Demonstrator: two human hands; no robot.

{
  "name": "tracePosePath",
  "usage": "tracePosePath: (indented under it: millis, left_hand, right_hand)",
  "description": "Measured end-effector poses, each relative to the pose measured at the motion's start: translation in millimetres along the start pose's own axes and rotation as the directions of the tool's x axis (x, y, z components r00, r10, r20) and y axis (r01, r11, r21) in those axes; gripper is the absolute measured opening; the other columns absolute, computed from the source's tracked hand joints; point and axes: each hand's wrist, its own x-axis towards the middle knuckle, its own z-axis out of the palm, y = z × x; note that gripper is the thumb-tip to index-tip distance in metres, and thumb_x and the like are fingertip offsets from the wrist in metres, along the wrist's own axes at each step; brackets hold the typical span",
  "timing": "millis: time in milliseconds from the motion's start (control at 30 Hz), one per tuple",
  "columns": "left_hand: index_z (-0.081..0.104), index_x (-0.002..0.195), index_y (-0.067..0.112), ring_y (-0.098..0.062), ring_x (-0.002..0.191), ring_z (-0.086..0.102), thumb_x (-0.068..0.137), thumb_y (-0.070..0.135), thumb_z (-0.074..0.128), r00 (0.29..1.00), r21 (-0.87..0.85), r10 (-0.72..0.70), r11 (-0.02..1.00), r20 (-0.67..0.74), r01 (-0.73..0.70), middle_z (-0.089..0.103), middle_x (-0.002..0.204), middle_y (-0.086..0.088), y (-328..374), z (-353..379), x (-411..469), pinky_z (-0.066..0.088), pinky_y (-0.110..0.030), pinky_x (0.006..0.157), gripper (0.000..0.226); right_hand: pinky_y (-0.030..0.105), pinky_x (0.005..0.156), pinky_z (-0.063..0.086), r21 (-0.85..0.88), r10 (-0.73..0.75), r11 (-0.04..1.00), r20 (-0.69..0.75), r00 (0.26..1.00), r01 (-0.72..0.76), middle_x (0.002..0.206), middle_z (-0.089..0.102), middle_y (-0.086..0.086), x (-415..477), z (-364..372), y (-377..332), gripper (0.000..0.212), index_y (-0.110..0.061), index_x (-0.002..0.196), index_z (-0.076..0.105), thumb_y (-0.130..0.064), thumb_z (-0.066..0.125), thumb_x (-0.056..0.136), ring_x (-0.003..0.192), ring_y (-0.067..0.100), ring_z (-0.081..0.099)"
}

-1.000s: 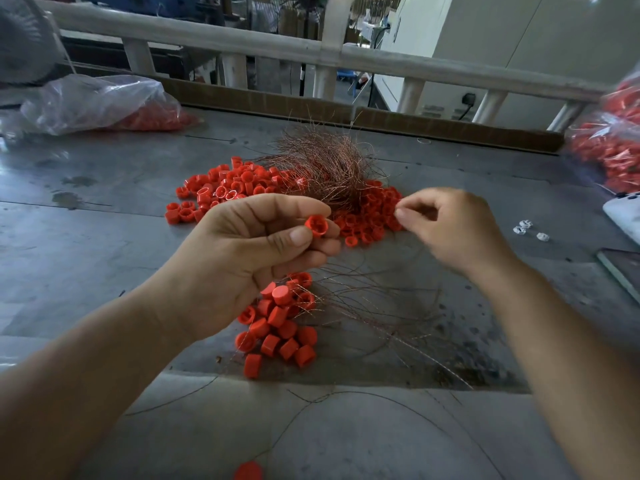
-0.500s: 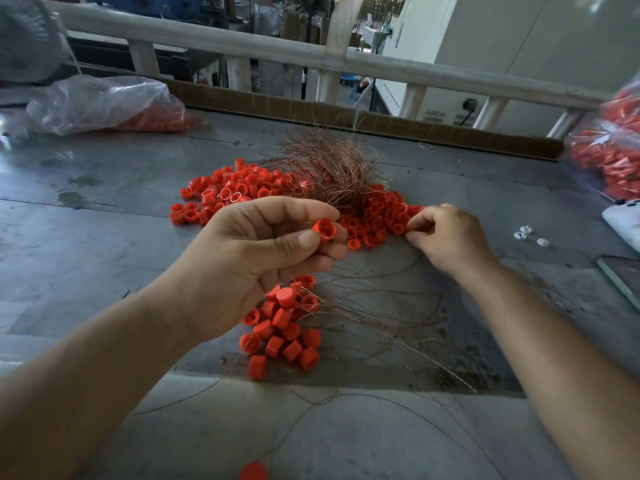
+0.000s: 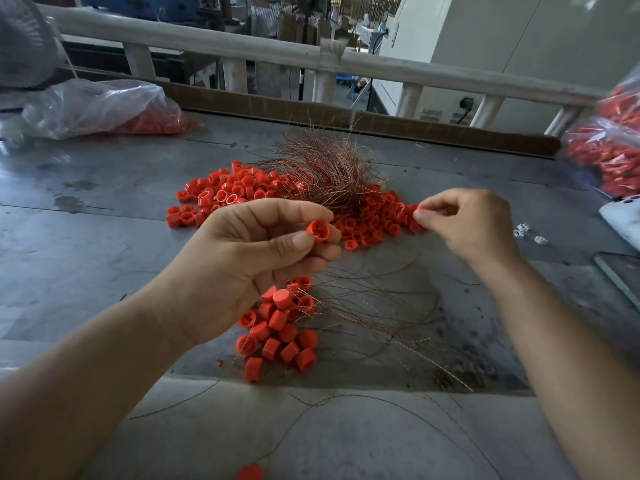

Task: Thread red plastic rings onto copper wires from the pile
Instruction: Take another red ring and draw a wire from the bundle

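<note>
Red ring (image 3: 320, 232) sits pinched between thumb and fingers of the left hand (image 3: 242, 268) at frame centre, open side up, likely presented for a wire; the right hand (image 3: 467, 230) pinches a blurred red bit (image 3: 420, 210) beside the pile (image 3: 374, 223) below the copper wires (image 3: 329, 171).

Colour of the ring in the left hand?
Red, a bright orange-red; the ring shows best in the head view, pinched by the left hand.

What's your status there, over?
Left grip holds red ring, raised. Right grip pinching at ring pile edge, contents unclear. Copper wire tangle behind. Nothing blocking.
</note>
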Motion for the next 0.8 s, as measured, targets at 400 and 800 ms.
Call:
tracePosePath:
  millis: [400,800]
  left_hand:
    - [0.075,0.086,0.013,-0.016,0.072,0.07,0.064,0.005,0.059,0.995,0.091,-0.052,0.994,-0.084,0.059,0.073,0.078,-0.008,-2,1,1,0.055,-0.02,0.063,0.028]
    - [0.075,0.075,0.015,-0.017,0.068,0.07,0.056,0.014,0.065,0.987,0.188,-0.024,0.981,-0.162,0.055,0.072,0.074,-0.009,1,3,1,0.054,-0.02,0.059,0.021]
  right_hand:
    - [0.02,0.06,0.054,0.808,-0.157,0.455,0.486,0.86,-0.374,0.068,0.068,0.002,-47,-8,-72,0.021,-0.011,0.085,0.063,-0.015,0.062,0.064,0.061,0.009,0.063]
    - [0.019,0.067,0.053,0.794,-0.308,0.586,0.4,0.863,-0.159,0.077,0.07,-0.005,-60,1,-80,0.021,-0.023,0.088,0.066,-0.016,0.062,0.068,0.074,0.007,0.065]
